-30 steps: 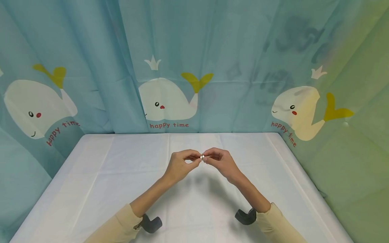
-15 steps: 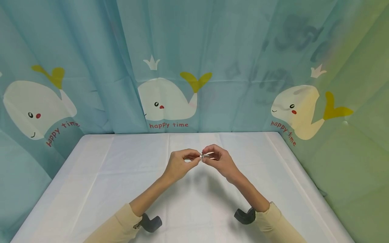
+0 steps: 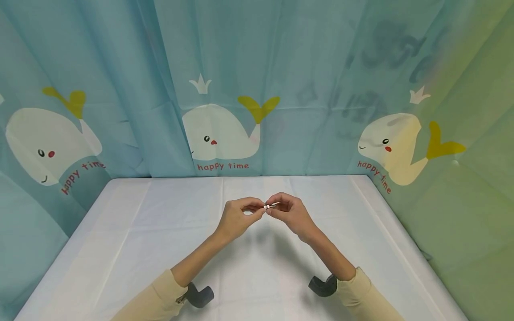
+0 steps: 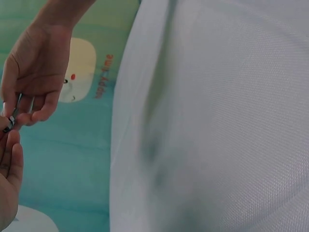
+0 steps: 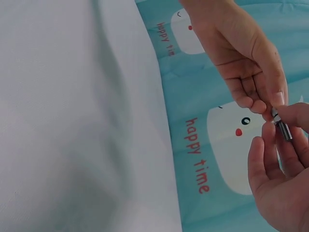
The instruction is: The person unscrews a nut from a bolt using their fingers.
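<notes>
Near the middle of the head view, a small silver bolt point(image 3: 272, 206) is held in the air above the table, its threaded shank pointing right. My left hand point(image 3: 237, 217) pinches its head end between thumb and fingertips. From the other side, thumb and fingertips of my right hand point(image 3: 294, 217) pinch what looks like a nut point(image 3: 268, 206) close to the bolt's head. Threads show plainly on the bolt point(image 5: 285, 130) in the right wrist view, running back toward the right palm. Fingertips partly cover the metal pieces in every view.
A white cloth covers the table point(image 3: 168, 249). Behind it hangs a blue-green curtain point(image 3: 313, 147) printed with whales. Dark curved wrist mounts point(image 3: 199, 295) stick out inward from both sleeves.
My right fingers have opened out slightly and shifted round the metal piece, baring more of the bolt's shank. The left hand has stayed in place.
</notes>
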The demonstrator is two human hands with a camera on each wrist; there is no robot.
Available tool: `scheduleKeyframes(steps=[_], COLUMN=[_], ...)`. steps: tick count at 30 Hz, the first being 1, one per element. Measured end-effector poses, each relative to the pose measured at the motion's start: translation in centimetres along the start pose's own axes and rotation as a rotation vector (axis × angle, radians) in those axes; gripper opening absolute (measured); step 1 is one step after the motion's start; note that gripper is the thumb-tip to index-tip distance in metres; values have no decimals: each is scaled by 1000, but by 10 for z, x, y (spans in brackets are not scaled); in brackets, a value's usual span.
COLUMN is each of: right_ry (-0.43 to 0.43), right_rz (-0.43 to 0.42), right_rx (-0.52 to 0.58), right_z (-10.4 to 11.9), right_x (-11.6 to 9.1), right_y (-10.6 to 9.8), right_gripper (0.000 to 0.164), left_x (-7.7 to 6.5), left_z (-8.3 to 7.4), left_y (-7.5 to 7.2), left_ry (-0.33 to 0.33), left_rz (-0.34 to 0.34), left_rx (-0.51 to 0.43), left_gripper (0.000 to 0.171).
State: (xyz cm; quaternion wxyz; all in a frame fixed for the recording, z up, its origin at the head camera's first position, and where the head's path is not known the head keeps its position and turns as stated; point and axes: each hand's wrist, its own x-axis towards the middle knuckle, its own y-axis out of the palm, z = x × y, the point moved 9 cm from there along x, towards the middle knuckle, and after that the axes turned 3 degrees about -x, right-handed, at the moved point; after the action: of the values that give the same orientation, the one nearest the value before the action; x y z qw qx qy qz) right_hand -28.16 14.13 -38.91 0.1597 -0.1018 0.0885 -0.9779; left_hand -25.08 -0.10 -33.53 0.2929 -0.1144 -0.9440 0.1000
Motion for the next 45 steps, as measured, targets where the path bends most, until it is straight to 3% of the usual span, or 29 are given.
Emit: scheduleKeyframes(steps=[8, 14, 19, 33, 45], right_ry=[-4, 31, 51, -15, 43], right_rz=[6, -34, -48, -11, -32], right_rx=[-29, -70, -51, -25, -27], right_z=[1, -3, -8, -1, -11], right_x=[0, -1, -1, -3, -3], right_y=[3, -2, -3, -1, -1], right_gripper=[25, 27, 24, 20, 23], left_x=[0, 0, 0, 2, 1], left_z=[1, -1, 0, -2, -1], left_y=[0, 1, 1, 3, 2], left_ry=[-16, -10, -11, -21, -9], left_rz=[7, 5, 9, 18, 17], left_rx=[8, -2, -4, 0, 1], left_gripper=[8, 9, 10, 8, 9])
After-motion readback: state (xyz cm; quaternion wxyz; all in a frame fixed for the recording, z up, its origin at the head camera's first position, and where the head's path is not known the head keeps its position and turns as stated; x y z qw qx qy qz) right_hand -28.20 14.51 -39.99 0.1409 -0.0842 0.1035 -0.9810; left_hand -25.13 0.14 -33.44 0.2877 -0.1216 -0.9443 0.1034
